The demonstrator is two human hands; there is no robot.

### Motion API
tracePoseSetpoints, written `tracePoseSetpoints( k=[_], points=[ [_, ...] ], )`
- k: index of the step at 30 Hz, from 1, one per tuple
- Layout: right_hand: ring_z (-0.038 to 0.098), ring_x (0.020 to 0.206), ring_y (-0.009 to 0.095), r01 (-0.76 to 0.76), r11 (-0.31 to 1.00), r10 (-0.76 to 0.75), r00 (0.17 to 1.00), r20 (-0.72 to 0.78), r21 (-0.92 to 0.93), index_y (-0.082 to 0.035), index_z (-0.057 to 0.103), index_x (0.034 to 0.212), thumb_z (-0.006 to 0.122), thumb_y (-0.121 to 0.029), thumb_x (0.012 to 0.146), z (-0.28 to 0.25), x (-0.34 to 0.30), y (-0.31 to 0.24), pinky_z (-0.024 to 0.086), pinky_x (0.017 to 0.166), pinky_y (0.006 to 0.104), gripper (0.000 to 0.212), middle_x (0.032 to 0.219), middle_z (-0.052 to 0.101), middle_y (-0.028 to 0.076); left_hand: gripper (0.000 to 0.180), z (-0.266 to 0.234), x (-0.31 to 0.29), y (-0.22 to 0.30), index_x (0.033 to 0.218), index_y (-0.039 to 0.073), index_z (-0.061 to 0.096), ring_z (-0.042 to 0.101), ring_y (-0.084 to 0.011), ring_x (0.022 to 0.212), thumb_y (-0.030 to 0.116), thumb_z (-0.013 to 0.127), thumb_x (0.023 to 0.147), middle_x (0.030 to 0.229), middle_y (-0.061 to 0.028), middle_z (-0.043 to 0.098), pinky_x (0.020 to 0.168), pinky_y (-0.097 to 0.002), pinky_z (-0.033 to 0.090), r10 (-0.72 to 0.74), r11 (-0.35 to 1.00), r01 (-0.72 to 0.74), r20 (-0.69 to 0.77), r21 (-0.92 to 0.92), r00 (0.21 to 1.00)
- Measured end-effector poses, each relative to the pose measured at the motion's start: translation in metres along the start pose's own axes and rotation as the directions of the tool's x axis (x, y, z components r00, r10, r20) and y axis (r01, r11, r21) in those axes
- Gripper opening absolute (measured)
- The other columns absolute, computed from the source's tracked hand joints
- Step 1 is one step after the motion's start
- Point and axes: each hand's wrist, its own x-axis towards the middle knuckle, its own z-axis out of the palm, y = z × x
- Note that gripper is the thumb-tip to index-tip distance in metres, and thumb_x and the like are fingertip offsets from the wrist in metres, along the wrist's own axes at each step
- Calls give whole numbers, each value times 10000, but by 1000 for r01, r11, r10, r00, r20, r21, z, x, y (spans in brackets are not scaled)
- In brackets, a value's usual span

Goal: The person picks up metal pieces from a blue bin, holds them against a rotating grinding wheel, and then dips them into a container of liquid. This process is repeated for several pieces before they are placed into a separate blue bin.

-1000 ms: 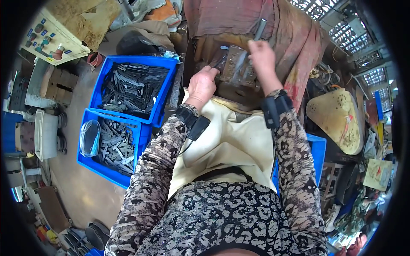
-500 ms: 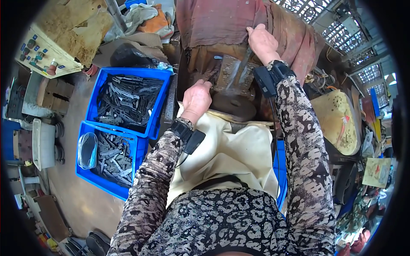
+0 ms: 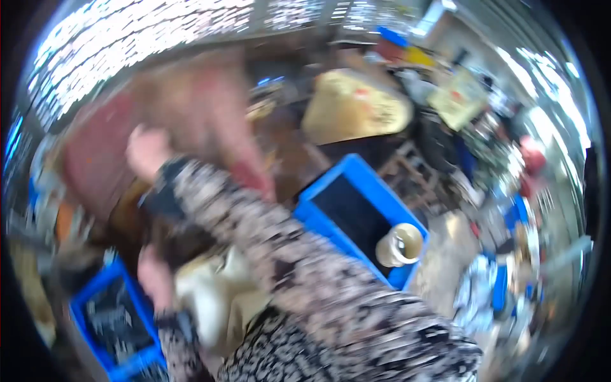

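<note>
Motion blurs the whole view. My right hand point(image 3: 147, 153) is up against a hanging reddish-brown cloth point(image 3: 102, 149), its fingers looking curled; whatever is in them cannot be made out. Lower down, my left hand point(image 3: 154, 274) is beside the dark hollow under the cloth, next to a cream apron point(image 3: 207, 293) over my lap. Its fingers are too smeared to read. The wheel and bar of the machine are not distinguishable in the blur. At the lower left, a blue crate point(image 3: 102, 363) holds dark flat pieces.
Right of my right forearm stands another blue crate point(image 3: 353, 167), dark inside, with a cream cup-shaped container point(image 3: 400, 245) in its near end. Beyond it is a yellowish rounded board point(image 3: 353, 108). Clutter and a reddish bundle point(image 3: 531, 159) lie farther right. A bright lattice point(image 3: 146, 32) runs along the back.
The view has swung to the right, so my hands and the cloth now appear farther left. The right-hand crate and its container have come into sight. Both hands stay near the cloth and machine.
</note>
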Motion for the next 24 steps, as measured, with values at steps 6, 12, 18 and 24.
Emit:
tracePoseSetpoints(
  k=[6,12,18,24],
  points=[
    [678,730,372,-287,903,318,947,-50,319,22,585,936,512,-108,851,28,12,53,537,638,474,171,785,673,229,174,19,8,62,906,36,644,612,-331,796,9,487,836,849,-149,616,689,-415,480,135,991,-136,42,18,990],
    [686,768,367,-322,879,333,942,32,352,19,594,929,507,-80,856,39,24,35,550,666,454,150,800,675,230,171,5,13,54,910,35,637,613,-324,794,-14,496,827,846,-153,611,698,-409,486,76,995,-81,94,50,993],
    [691,771,353,-273,914,285,958,2,301,10,596,942,512,-84,856,41,25,32,551,676,437,152,803,682,217,176,9,14,46,921,30,635,609,-327,789,-27,504,819,838,-156,604,701,-402,487,102,993,-106,81,54,991],
    [697,794,337,-287,921,287,957,38,265,0,595,975,514,-88,864,35,22,37,552,693,422,163,829,691,208,171,9,12,53,924,25,634,608,-325,796,-28,512,816,845,-156,606,706,-399,485,78,995,-83,105,52,991]
  ],
)
